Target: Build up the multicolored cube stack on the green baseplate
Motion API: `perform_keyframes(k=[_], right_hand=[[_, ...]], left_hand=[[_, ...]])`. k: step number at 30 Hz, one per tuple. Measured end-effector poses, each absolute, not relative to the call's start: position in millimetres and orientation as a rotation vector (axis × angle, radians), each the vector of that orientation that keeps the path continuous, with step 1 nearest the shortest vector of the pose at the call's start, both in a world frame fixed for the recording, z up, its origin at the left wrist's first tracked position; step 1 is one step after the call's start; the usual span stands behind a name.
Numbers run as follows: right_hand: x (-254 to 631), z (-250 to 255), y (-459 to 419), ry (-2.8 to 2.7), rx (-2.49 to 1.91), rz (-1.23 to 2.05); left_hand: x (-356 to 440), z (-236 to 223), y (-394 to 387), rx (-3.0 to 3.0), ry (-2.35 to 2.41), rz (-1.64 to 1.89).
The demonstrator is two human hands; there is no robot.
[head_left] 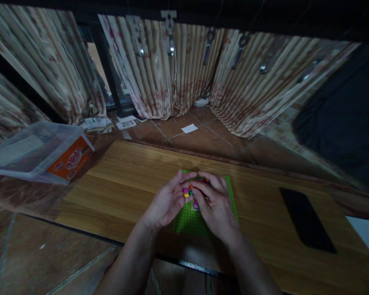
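Observation:
Over the middle of the board, my left hand (169,200) is turned palm up, its fingers curled and bearing a few small toy bricks (186,193) in pink, yellow, green and orange. My right hand (215,203) comes in from the other side, thumb and fingertips closed at these bricks; which one it pinches is partly hidden. Beneath both hands lies a green studded baseplate (190,223). More coloured bricks sit on it, among them a pink one (196,205), mostly covered by my right hand.
A wooden board (126,180) carries the baseplate. To the right lies a black flat object (307,221), with a white sheet (367,235) beyond it. A clear plastic box (39,151) with an orange label stands at the left. Striped curtains (160,73) hang behind.

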State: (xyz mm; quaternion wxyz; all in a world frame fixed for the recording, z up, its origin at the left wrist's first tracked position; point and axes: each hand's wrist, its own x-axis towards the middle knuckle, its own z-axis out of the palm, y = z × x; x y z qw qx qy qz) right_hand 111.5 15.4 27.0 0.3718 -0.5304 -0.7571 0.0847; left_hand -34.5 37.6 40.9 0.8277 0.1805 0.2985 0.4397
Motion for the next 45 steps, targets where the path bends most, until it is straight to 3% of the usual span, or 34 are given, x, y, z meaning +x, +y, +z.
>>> perform_keyframes(k=[14, 23, 37, 45], right_hand=[[106, 33, 14, -1.830, -1.360, 0.308], [155, 27, 26, -1.281, -1.497, 0.488], [157, 17, 35, -1.790, -1.494, 0.241], [160, 14, 34, -1.819, -1.480, 0.340]], left_hand=[[-34, 43, 35, 0.425, 0.662, 0.959], [-38, 35, 40, 0.487, 0.976, 1.124], [-30, 31, 41, 0.593, 1.015, 1.072], [-28, 31, 41, 0.598, 1.020, 1.072]])
